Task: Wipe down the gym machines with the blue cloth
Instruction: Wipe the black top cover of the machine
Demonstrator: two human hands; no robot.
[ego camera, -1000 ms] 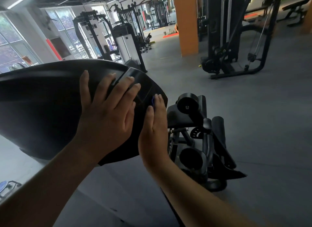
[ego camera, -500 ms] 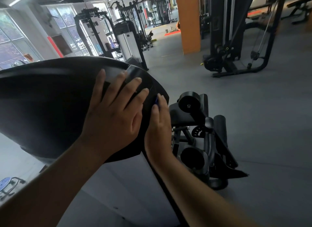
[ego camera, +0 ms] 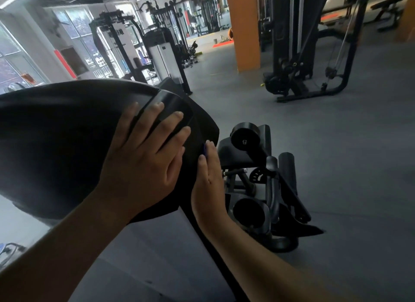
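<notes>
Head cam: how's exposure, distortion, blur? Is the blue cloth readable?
Head view: windows glare hazily at left; black machine cover underexposed, almost featureless; wide-angle leans the orange pillar; left hand and right hand sharp; blue cloth only a sliver beside the right fingers.

The gym is dim. Daylight enters through the windows (ego camera: 74,23) at upper left, bleaching into white haze around the weight machines (ego camera: 161,54) before them. A ceiling strip light (ego camera: 13,1) glows in the corner. The near black shroud (ego camera: 56,149) is underexposed, almost featureless. Wide-angle distortion tilts uprights at the edges; detail is soft throughout.
</notes>
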